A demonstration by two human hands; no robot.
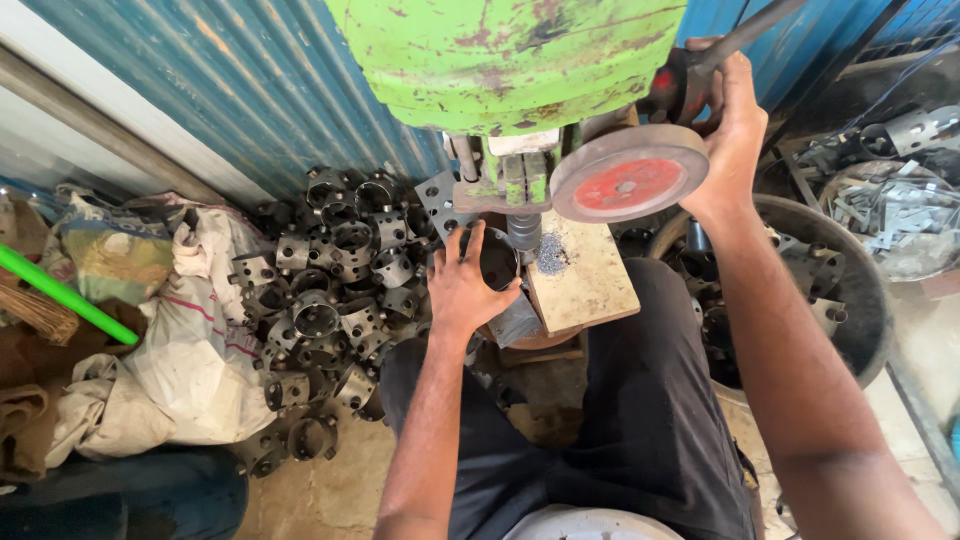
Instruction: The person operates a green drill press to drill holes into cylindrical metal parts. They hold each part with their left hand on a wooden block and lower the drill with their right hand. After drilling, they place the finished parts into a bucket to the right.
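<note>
My left hand [462, 285] grips a dark metal ring part [498, 258] and holds it on the wooden block [590, 280] under the drill bit [523, 232] of a green drill press [505, 60]. Grey metal shavings [551, 254] lie on the block beside the bit. My right hand [728, 120] is raised and closed around the press's black feed lever [735, 38], just behind a round grey and red wheel [628, 172].
A heap of similar dark metal ring parts [335, 290] lies on the ground at left, next to stuffed white sacks [190, 340]. A round black tub [860, 300] with more parts stands at right. Blue corrugated sheet [260, 90] forms the wall behind.
</note>
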